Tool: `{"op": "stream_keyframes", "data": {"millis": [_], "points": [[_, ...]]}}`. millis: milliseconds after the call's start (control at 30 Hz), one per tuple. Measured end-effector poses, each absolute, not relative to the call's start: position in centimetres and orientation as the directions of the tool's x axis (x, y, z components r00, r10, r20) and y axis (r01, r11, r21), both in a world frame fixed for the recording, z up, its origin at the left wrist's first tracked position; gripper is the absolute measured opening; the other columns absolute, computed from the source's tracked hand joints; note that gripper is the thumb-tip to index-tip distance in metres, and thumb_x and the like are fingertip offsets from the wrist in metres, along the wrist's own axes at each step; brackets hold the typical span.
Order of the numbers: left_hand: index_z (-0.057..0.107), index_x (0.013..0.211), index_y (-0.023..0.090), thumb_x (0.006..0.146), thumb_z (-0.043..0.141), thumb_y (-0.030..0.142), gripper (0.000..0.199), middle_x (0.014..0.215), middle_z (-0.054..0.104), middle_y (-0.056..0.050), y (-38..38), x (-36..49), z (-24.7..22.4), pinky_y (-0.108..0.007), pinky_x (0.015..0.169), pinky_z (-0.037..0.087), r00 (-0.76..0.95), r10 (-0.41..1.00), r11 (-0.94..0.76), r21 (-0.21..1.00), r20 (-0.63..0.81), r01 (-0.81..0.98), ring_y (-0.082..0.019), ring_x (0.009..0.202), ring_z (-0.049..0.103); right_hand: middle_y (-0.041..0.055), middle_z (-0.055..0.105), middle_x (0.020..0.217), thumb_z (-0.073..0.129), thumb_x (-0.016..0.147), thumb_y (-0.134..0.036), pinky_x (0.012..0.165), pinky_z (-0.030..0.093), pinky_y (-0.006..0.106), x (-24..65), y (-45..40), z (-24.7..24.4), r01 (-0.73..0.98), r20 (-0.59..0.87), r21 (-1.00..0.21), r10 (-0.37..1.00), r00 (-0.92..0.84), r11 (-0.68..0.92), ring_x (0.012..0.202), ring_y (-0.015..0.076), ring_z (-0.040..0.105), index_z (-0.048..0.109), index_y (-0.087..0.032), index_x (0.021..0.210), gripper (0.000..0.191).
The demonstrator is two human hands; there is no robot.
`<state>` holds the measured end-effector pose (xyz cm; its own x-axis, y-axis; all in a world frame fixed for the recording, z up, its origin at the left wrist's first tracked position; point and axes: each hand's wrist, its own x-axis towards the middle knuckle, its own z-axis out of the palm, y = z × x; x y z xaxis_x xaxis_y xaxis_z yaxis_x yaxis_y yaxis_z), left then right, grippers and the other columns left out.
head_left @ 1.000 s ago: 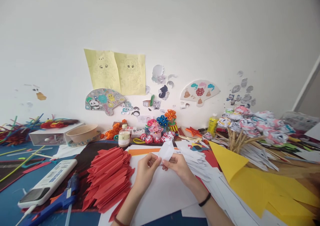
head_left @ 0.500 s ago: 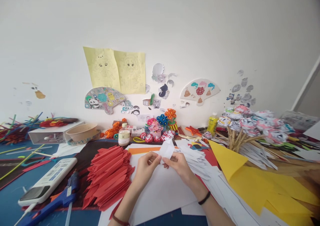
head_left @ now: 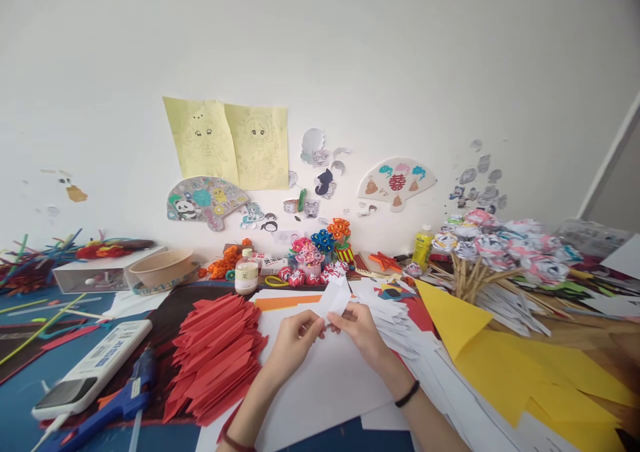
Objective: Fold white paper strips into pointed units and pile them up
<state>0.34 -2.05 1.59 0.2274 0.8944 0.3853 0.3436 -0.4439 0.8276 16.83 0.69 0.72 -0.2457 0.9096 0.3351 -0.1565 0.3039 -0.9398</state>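
A small folded piece of white paper (head_left: 335,298) is held up between my two hands, over large white sheets (head_left: 325,385). My left hand (head_left: 296,337) pinches its lower left edge with thumb and fingers. On the other side, my right hand (head_left: 359,329) grips its lower right part, the thumb pressed on the front. The fingertips of both hands nearly meet at the bottom of the paper. To the left of my hands lies a pile of folded red paper strips (head_left: 215,359); white folded strips (head_left: 387,319) are fanned out on the right.
Yellow paper (head_left: 530,372) covers the right side, below a bunch of paper flowers on sticks (head_left: 500,245). On the left lie a blue glue gun (head_left: 133,392) and a white power strip (head_left: 95,369). A small bottle (head_left: 247,273) and a bowl (head_left: 163,269) stand farther back.
The folded white paper has tilted to the right and looks narrower in my fingers. Both hands remain closed on it. The whole view has shifted slightly.
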Motion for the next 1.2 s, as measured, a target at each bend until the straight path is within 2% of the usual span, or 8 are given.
{"op": "stream_keyframes", "data": {"millis": [300, 533, 633, 767, 867, 933, 1100, 1200], "points": [[0.057, 0.067, 0.016, 0.089, 0.045, 0.038, 0.034, 0.065, 0.058, -0.001, -2.6, 0.9, 1.9, -0.022, 0.059, 0.036, 0.197, 0.868, -0.497, 0.793, 0.457, 0.352, -0.013, 0.061, 0.049, 0.0037, 0.063, 0.062, 0.070, 0.073, -0.038, 0.055, 0.043, 0.027, 16.7, 0.6, 0.7, -0.212, 0.354, -0.929, 0.900, -0.253, 0.305, 0.057, 0.0148, 0.055, 0.066, -0.012, 0.071, 0.027], [0.052, 0.072, 0.017, 0.087, 0.047, 0.035, 0.024, 0.067, 0.054, 0.001, -1.8, 0.2, 1.3, -0.022, 0.060, 0.037, 0.098, 0.864, -0.493, 0.792, 0.493, 0.359, -0.013, 0.063, 0.048, 0.0047, 0.065, 0.065, 0.072, 0.071, -0.039, 0.056, 0.046, 0.027, 16.5, 1.0, 0.1, -0.167, 0.276, -0.958, 0.904, -0.327, 0.232, 0.059, 0.0161, 0.058, 0.067, -0.011, 0.079, 0.030], [0.049, 0.068, 0.017, 0.085, 0.046, 0.031, 0.022, 0.062, 0.049, 0.003, -1.6, -0.4, 1.3, -0.021, 0.057, 0.034, 0.119, 0.883, -0.458, 0.779, 0.454, 0.429, -0.012, 0.060, 0.044, 0.0053, 0.066, 0.072, 0.071, 0.072, -0.043, 0.056, 0.047, 0.027, 16.9, 1.4, 0.2, -0.152, 0.263, -0.962, 0.919, -0.293, 0.227, 0.062, 0.0163, 0.059, 0.066, -0.012, 0.084, 0.034], [0.047, 0.065, 0.018, 0.082, 0.045, 0.027, 0.019, 0.058, 0.045, 0.004, -1.2, -1.0, 1.3, -0.021, 0.053, 0.030, 0.159, 0.917, -0.396, 0.773, 0.367, 0.495, -0.011, 0.057, 0.040, 0.0054, 0.067, 0.080, 0.068, 0.075, -0.044, 0.060, 0.047, 0.026, 18.2, 2.2, 0.3, -0.147, 0.250, -0.963, 0.954, -0.165, 0.227, 0.069, 0.0166, 0.060, 0.065, -0.014, 0.094, 0.036], [0.049, 0.068, 0.018, 0.084, 0.044, 0.030, 0.021, 0.058, 0.047, 0.004, -0.9, -1.3, 0.8, -0.021, 0.053, 0.030, 0.164, 0.930, -0.367, 0.791, 0.330, 0.490, -0.012, 0.056, 0.042, 0.0050, 0.066, 0.075, 0.074, 0.068, -0.040, 0.059, 0.046, 0.026, 19.0, 2.8, -0.3, -0.078, 0.235, -0.972, 0.948, -0.214, 0.223, 0.066, 0.0160, 0.060, 0.068, -0.013, 0.086, 0.033], [0.051, 0.073, 0.017, 0.085, 0.045, 0.033, 0.021, 0.058, 0.049, 0.004, -0.7, -1.5, 0.5, -0.022, 0.053, 0.031, 0.159, 0.935, -0.354, 0.807, 0.318, 0.472, -0.012, 0.055, 0.043, 0.0039, 0.066, 0.069, 0.076, 0.065, -0.038, 0.059, 0.046, 0.026, 19.2, 3.2, -0.9, -0.051, 0.215, -0.976, 0.942, -0.258, 0.209, 0.063, 0.0157, 0.060, 0.068, -0.012, 0.089, 0.036], [0.055, 0.078, 0.015, 0.078, 0.057, 0.033, 0.018, 0.059, 0.048, 0.005, -0.6, -1.9, 0.4, -0.021, 0.054, 0.031, 0.254, 0.921, -0.380, 0.821, 0.294, 0.426, -0.011, 0.055, 0.042, 0.0084, 0.069, 0.073, 0.077, 0.062, -0.038, 0.057, 0.047, 0.028, 19.4, 3.8, -1.9, 0.025, 0.203, -0.976, 0.946, -0.251, 0.216, 0.065, 0.0187, 0.062, 0.070, -0.011, 0.082, 0.035], [0.057, 0.073, 0.015, 0.075, 0.059, 0.028, 0.013, 0.060, 0.053, 0.004, -0.7, -1.8, 0.3, -0.021, 0.055, 0.031, 0.270, 0.931, -0.355, 0.785, 0.246, 0.508, -0.011, 0.057, 0.045, 0.0088, 0.069, 0.073, 0.075, 0.064, -0.035, 0.058, 0.047, 0.028, 19.9, 3.3, -2.3, 0.118, 0.206, -0.961, 0.931, -0.300, 0.251, 0.065, 0.0193, 0.062, 0.070, -0.011, 0.081, 0.030]]}}
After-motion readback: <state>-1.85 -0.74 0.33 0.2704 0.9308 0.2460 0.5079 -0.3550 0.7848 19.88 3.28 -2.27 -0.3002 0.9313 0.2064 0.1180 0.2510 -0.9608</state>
